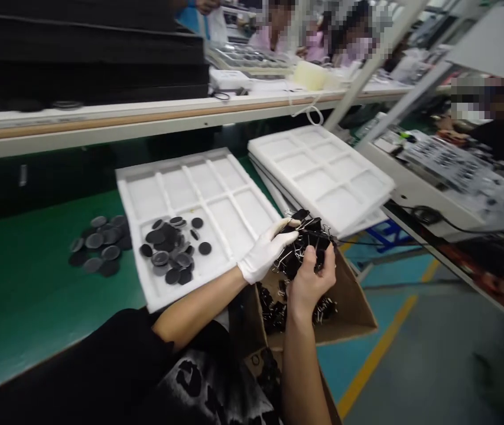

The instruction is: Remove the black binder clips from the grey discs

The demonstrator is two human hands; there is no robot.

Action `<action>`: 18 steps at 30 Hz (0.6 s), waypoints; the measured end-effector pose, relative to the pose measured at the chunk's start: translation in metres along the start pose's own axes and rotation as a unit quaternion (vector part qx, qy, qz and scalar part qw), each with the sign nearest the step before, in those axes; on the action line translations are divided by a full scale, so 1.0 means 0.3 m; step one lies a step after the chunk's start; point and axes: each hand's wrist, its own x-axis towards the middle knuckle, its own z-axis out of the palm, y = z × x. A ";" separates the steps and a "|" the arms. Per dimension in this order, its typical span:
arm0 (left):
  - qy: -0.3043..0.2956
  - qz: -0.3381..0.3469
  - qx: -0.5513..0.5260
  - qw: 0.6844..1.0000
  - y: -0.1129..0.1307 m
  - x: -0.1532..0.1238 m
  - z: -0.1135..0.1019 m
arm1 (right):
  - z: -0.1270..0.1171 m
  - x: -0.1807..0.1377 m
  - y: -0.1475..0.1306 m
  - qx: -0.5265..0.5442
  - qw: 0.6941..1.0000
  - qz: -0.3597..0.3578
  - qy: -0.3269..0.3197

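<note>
A tangled bunch of black binder clips [300, 251] with silver wire handles is gripped between my two hands. My left hand [269, 248], in a white glove, closes on the bunch from the left. From below and the right, my bare right hand [311, 280] holds it with thumb and fingers bent. Under the hands stands an open cardboard box [349, 301] with more black clips [272, 310] inside. Left of my gloved hand, a white foam tray [229, 230] with compartments carries a heap of round dark discs [169, 245].
Another pile of discs [101, 242] lies on the green tabletop [34, 283]. Stacked white foam trays [322, 177] stand beyond the box. A shelf edge [145, 121] runs across the back, with black blocks [87, 59] on it. A slanted post [376, 65] rises at right; other people work behind.
</note>
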 end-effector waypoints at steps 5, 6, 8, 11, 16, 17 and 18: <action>0.106 0.091 0.061 0.988 0.281 -0.147 -0.197 | 0.212 -0.139 -0.191 0.138 0.979 -0.030 -0.147; 0.139 0.110 0.083 0.981 0.333 -0.188 -0.241 | 0.257 -0.183 -0.230 0.164 0.969 -0.027 -0.181; 0.212 0.139 0.119 0.960 0.422 -0.277 -0.334 | 0.342 -0.284 -0.305 0.202 0.948 -0.020 -0.245; 0.314 0.168 0.155 0.921 0.508 -0.421 -0.484 | 0.447 -0.463 -0.401 0.228 0.918 -0.019 -0.324; 0.420 0.179 0.172 0.873 0.563 -0.685 -0.739 | 0.549 -0.796 -0.510 0.253 0.871 0.013 -0.421; 0.430 0.178 0.174 0.868 0.567 -0.737 -0.788 | 0.561 -0.862 -0.524 0.257 0.864 0.019 -0.433; 0.441 0.178 0.180 0.861 0.569 -0.786 -0.835 | 0.572 -0.925 -0.534 0.260 0.858 0.022 -0.443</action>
